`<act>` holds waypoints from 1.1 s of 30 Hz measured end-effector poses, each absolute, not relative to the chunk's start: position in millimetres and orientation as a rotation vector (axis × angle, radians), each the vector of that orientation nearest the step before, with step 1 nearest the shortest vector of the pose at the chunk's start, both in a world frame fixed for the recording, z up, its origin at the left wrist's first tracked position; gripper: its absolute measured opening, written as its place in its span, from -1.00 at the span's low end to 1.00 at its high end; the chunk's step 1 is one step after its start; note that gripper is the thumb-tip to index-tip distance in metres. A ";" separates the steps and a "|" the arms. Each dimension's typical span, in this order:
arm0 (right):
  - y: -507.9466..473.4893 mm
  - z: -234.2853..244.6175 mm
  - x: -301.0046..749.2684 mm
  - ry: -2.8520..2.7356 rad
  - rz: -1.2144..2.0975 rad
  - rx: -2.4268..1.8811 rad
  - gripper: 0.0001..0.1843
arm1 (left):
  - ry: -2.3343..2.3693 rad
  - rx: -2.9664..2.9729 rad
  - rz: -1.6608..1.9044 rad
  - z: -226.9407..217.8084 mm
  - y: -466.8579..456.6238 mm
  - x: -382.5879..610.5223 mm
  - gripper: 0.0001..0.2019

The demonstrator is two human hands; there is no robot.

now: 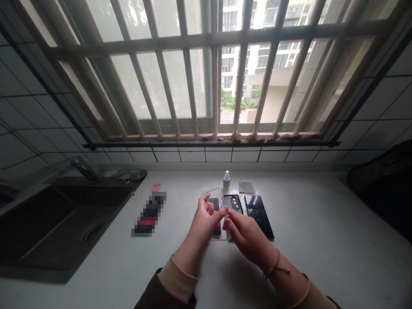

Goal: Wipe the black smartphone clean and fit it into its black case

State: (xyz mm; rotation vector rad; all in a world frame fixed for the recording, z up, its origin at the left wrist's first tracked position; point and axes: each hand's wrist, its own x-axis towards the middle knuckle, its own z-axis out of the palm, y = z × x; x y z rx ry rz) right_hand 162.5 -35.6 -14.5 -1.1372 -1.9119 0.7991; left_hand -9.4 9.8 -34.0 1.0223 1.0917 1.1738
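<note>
My left hand (pixel 202 219) holds up a clear plastic phone case (pixel 222 229) at the middle of the white counter (pixel 309 240). A dark phone-like object (pixel 215 204) shows through the case, partly hidden by my fingers. My right hand (pixel 246 234) pinches the case's right edge, its fingertips almost meeting those of my left hand. Just behind my right hand lies a black phone case (pixel 233 203) with camera cut-outs. A black smartphone (pixel 259 216) lies to its right, screen up. A small white spray bottle (pixel 226 182) stands behind the clear case, and a grey square sheet (pixel 246 187) lies next to it.
A dark sink (pixel 64 227) with a tall faucet (pixel 85 169) fills the left. A pixelated object (pixel 148 214) and a pink note (pixel 156 187) lie beside it. A dark bag (pixel 383 189) sits at right. Barred window (pixel 212 40) behind the counter.
</note>
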 end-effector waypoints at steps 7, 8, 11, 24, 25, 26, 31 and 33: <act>-40.2 -14.6 152.9 -1.571 1.193 -1.125 -0.37 | 0.790 0.775 1.196 -16.4 5.1 -12.2 -0.44; -39.9 -15.8 150.8 -1.519 1.234 -1.112 -0.35 | 0.762 0.744 1.200 -12.5 5.2 -14.3 -0.48; -37.3 -20.5 143.5 -1.432 1.343 -1.102 -0.34 | 0.684 0.690 1.146 -2.7 5.0 -19.3 -0.47; -32.8 -2.1 111.9 -1.935 0.470 -1.792 -0.71 | 0.774 0.234 1.636 13.6 29.2 -50.1 -0.50; -35.0 -1.8 102.9 -2.006 0.429 -1.856 -0.69 | 0.767 0.227 1.669 14.0 31.1 -53.8 -0.49; -36.8 -2.1 93.5 -2.058 0.399 -1.902 -0.67 | 0.766 0.226 1.696 14.4 32.2 -56.6 -0.48; -37.0 -9.5 53.5 -2.050 0.323 -2.147 -0.26 | 0.802 0.241 1.724 18.3 29.5 -58.7 -0.45; -32.9 -13.6 44.1 -2.041 0.306 -2.162 -0.21 | 0.824 0.235 1.711 20.6 28.0 -56.8 -0.46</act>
